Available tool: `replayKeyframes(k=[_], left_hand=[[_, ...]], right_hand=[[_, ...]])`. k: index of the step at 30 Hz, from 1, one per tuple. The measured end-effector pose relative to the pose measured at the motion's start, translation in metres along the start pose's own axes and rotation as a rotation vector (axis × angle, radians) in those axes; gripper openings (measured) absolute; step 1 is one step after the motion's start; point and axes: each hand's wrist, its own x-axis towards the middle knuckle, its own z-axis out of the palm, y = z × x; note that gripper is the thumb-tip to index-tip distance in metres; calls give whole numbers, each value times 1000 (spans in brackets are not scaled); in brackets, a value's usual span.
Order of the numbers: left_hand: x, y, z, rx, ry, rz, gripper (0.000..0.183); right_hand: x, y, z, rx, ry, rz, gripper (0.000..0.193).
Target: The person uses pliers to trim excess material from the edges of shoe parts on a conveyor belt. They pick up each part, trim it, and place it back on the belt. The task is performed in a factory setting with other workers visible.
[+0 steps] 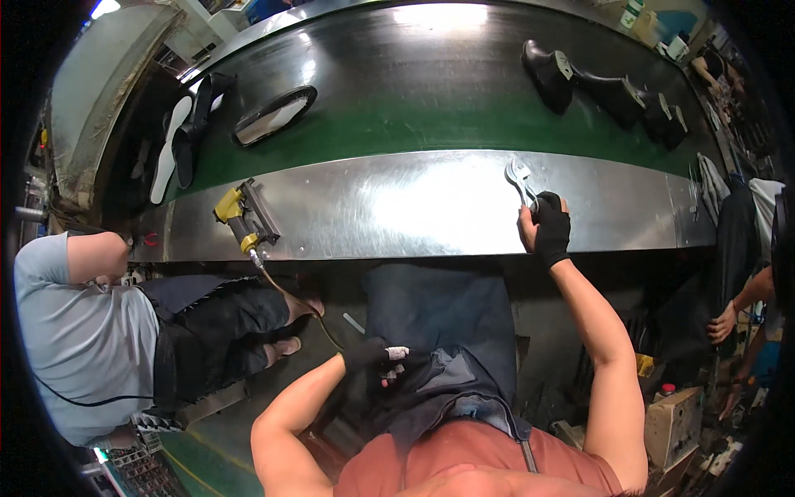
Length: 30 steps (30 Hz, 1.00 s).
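Note:
My right hand (551,229), in a black fingerless glove, rests on the metal ledge. Its fingers are closed around the handle of a silver wrench (519,176), whose head points away from me and lies on the ledge. My left hand (371,361), also gloved in black, hangs over my dark apron (439,315). White tape wraps one of its digits. Those fingers are loosely bent and apart, with nothing visible in them, though the area is dark. A yellow and black air stapler (240,217) lies on the ledge to the left, its hose running down near my left hand.
Beyond the metal ledge (356,199) runs a green belt (397,132). Shoe soles (171,149) and a single shoe piece (276,116) lie at its left, several black shoes (548,74) at its right. A co-worker (91,331) stands at left; another person's hand (723,323) shows at right.

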Motion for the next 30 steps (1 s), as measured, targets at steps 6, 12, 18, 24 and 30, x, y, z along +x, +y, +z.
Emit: replayKeyframes(k=[6, 12, 18, 24, 30], left_hand=[[4, -8, -5, 36, -21, 57, 37], [4, -16, -9, 133, 11, 155, 42], [-30, -5, 14, 181, 100, 255, 53], [-6, -26, 1, 187, 27, 281, 56], [-1, -35, 1, 188, 28, 324, 59]], right_hand=[[-5, 3, 4, 9, 29, 4, 23], [9, -15, -12, -330, -260, -97, 33], [19, -2, -17, -307, -652, 35, 31], [-31, 36, -28, -96, -585, -155, 23], [-213, -32, -42, 740, -642, 769, 30]])
